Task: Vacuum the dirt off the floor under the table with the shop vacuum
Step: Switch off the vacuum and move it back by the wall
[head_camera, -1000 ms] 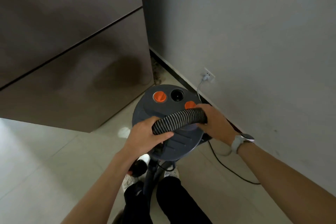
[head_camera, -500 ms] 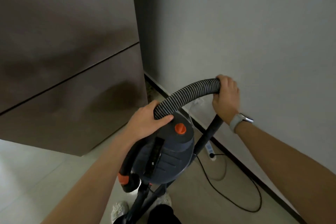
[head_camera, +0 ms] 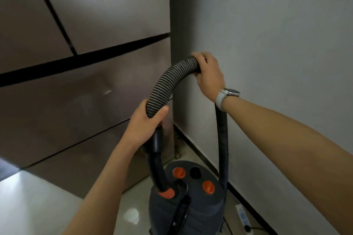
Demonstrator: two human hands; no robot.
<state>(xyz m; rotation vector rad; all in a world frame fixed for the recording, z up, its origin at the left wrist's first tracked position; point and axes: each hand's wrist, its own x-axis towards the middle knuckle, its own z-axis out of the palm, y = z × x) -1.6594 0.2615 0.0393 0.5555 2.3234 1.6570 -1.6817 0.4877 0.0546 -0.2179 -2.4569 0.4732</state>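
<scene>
light: dim, indoor
glare: patch on floor (head_camera: 131,215), sheen on cabinet panels (head_camera: 86,5)
distortion: wide-angle bending at edges
focus: slightly soft

head-worn view, facing down, hands (head_camera: 209,77) near

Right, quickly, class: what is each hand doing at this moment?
Left hand: closed around the lower end of the ribbed hose.
Right hand: closed around the hose's upper end.

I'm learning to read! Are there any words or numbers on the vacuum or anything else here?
No text can be read.
Shop vacuum: shows no label, only plain orange caps.
Power strip on the floor: pale markings, too blurred to read.
Watch on the right wrist: face turned away, nothing readable.
</scene>
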